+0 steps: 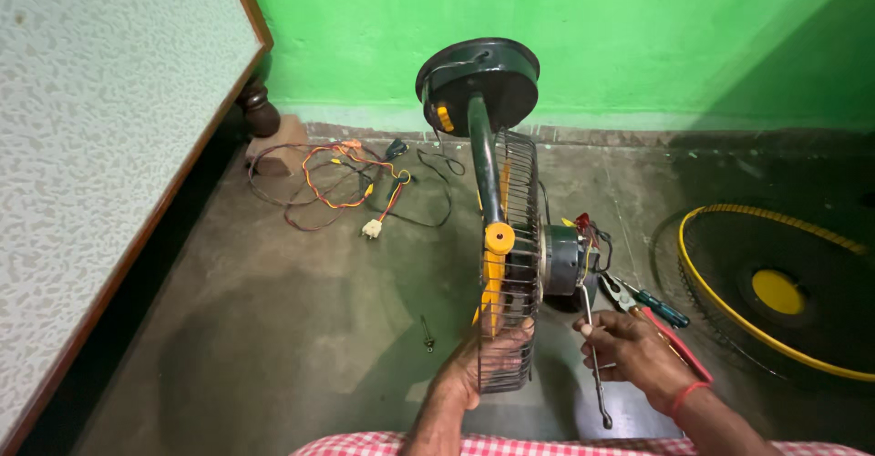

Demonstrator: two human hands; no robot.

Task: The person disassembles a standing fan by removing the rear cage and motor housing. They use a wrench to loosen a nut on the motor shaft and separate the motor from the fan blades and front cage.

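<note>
Head view
Fan: dark green pedestal fan (499, 237) lying on its side on the concrete floor (301, 328), round base (478, 82) tipped up toward the green wall (592, 37), pole running down to a yellow joint.
Rear grille: black wire guard (512, 265) standing on edge, just left of the motor.
Motor: dark cylinder (562, 260) behind the grille, red and black wires bunched at its far end.
Left hand: left hand (478, 365) at the lower rim of the grille, fingers clenched around the wire, bracing it.
Right hand: right hand (633, 351) just right of the motor, fingers grasping a slim metal spanner (594, 365), its shaft running from the motor's underside down past the hand to the floor.
Pliers: green-handled pair (649, 303) and a red-handled tool (679, 351) on the floor, partly under the right hand.
Front guard: black mesh disc with yellow rim and yellow hub (775, 292), flat on the floor, well right.
Loose wires: red, yellow and black tangle (342, 187) with a white plug, left of the base.
Small screw: (427, 333) on the floor, left of the grille.
Table: pale patterned top with wooden edge (109, 146), far left.
</note>
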